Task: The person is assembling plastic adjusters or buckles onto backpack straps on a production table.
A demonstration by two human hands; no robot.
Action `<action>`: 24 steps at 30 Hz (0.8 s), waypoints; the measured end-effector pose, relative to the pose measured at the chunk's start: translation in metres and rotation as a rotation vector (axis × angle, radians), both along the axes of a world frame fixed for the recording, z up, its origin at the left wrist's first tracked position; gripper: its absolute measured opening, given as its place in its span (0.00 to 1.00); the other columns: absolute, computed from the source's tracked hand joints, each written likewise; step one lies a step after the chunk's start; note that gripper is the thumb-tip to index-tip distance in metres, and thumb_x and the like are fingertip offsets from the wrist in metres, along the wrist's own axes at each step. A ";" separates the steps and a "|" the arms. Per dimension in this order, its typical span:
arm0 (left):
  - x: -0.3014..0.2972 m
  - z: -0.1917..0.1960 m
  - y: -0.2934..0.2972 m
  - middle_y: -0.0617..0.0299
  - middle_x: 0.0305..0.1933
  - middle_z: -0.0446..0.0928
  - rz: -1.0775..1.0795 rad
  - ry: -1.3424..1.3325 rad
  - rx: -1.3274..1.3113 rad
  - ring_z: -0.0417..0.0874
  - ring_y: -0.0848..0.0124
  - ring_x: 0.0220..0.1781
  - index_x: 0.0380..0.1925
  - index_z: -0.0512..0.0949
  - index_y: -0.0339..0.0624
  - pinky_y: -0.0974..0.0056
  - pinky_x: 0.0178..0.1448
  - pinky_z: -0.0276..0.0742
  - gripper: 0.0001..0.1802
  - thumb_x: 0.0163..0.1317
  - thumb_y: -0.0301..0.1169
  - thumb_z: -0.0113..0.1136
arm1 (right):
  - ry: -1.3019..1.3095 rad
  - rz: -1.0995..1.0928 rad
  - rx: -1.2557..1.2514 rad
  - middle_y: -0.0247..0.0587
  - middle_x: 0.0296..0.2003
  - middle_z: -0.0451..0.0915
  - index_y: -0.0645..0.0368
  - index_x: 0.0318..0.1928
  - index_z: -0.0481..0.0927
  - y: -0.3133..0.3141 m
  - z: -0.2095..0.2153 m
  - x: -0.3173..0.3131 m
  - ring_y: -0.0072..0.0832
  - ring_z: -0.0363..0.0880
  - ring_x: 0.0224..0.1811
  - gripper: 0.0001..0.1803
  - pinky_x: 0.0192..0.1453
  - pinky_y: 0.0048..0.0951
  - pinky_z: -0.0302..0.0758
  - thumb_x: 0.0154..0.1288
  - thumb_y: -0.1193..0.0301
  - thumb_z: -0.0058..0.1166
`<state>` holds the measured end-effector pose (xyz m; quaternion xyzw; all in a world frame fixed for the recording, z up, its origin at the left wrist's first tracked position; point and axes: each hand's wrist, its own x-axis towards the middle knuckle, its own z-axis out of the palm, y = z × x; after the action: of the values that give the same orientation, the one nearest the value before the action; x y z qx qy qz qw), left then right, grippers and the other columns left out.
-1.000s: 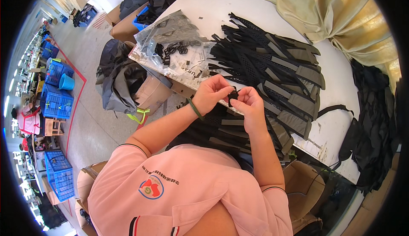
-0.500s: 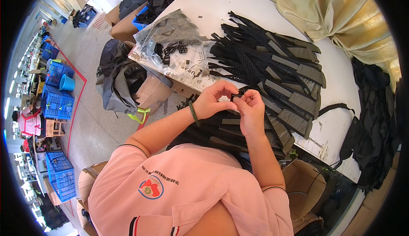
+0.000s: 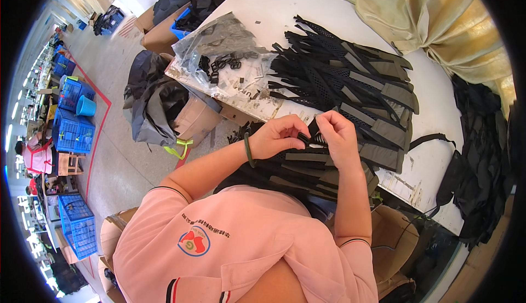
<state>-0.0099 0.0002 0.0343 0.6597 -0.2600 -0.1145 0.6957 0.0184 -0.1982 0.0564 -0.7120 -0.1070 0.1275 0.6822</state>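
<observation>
My left hand (image 3: 278, 136) pinches a small black plastic buckle (image 3: 303, 137) between thumb and fingers. Close beside it, the fingers of my right hand (image 3: 338, 136) are closed on a black strap (image 3: 315, 130) that runs to the buckle; how far it is threaded is hidden. Just beyond both hands, overlapping black mesh and grey fabric pieces (image 3: 350, 78) fan out on the white table (image 3: 268, 2). More such pieces (image 3: 301, 171) hang at the near table edge, below my hands. Loose black buckles (image 3: 222, 65) lie by a clear plastic bag (image 3: 230, 32).
A carton with a dark plastic liner (image 3: 159, 106) stands left of the table. Black fabric (image 3: 482, 155) hangs over the right end. An open carton (image 3: 392, 237) sits near my right elbow. A gold curtain (image 3: 422, 13) borders the far side; blue crates (image 3: 74, 128) line the left.
My hands have drawn slightly apart. The right hand has moved to the right, pulling on the strap, while the left keeps the buckle and dips a little.
</observation>
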 end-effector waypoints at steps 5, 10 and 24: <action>-0.015 0.006 0.016 0.61 0.37 0.75 -0.004 0.598 -0.586 0.80 0.70 0.30 0.39 0.70 0.40 0.66 0.39 0.77 0.10 0.59 0.20 0.56 | -0.060 0.481 -0.422 0.37 0.27 0.78 0.64 0.37 0.78 -0.037 -0.003 0.005 0.20 0.75 0.32 0.14 0.39 0.23 0.72 0.67 0.64 0.49; -0.037 -0.019 0.081 0.61 0.34 0.76 0.132 0.863 -0.425 0.80 0.70 0.30 0.39 0.69 0.42 0.66 0.36 0.78 0.08 0.60 0.23 0.56 | 0.271 1.010 -0.791 0.46 0.32 0.81 0.61 0.39 0.79 -0.076 -0.014 -0.031 0.35 0.79 0.35 0.16 0.42 0.33 0.74 0.63 0.60 0.53; -0.004 -0.024 0.083 0.66 0.19 0.70 0.257 0.115 0.658 0.70 0.77 0.21 0.36 0.73 0.40 0.68 0.26 0.67 0.17 0.57 0.41 0.64 | -0.608 -0.218 -1.104 0.41 0.36 0.74 0.59 0.35 0.76 -0.007 -0.074 0.096 0.40 0.72 0.41 0.15 0.46 0.41 0.68 0.52 0.64 0.63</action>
<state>-0.0138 0.0833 0.0105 0.8683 -0.0842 -0.1407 0.4681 0.1149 -0.2053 -0.0181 -0.9698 -0.1411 -0.1140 0.1632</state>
